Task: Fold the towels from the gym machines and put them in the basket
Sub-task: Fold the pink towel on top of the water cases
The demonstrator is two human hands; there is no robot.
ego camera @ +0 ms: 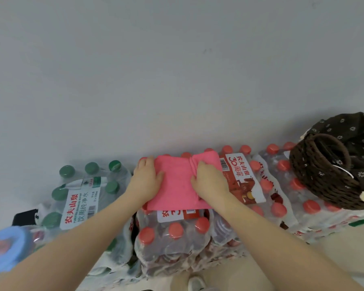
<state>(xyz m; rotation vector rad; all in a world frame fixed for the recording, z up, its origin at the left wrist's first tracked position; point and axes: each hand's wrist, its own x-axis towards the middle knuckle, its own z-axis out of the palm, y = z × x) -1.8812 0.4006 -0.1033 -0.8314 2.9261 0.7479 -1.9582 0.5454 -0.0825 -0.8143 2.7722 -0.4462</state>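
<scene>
A pink towel (178, 181) is lying folded into a flat rectangle on top of shrink-wrapped packs of red-capped bottles (170, 234). At its three o'clock, well apart, a dark woven basket (324, 177) with floral lining is sitting tilted on the packs.

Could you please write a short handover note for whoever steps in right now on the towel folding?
Left hand: flat on the left side of the pink towel, pressing it down.
Right hand: on the towel's right side, fingers bunching the cloth into a pleat.
The towel lies on the red-capped water bottle packs against the wall, already folded into a small rectangle.
The wicker basket, with its dark floral lining, stands to the right on the same packs; no towel can be seen in it.
Left to do: finish or smooth this fold, then put the towel in the basket. No other towels are in view.
</scene>
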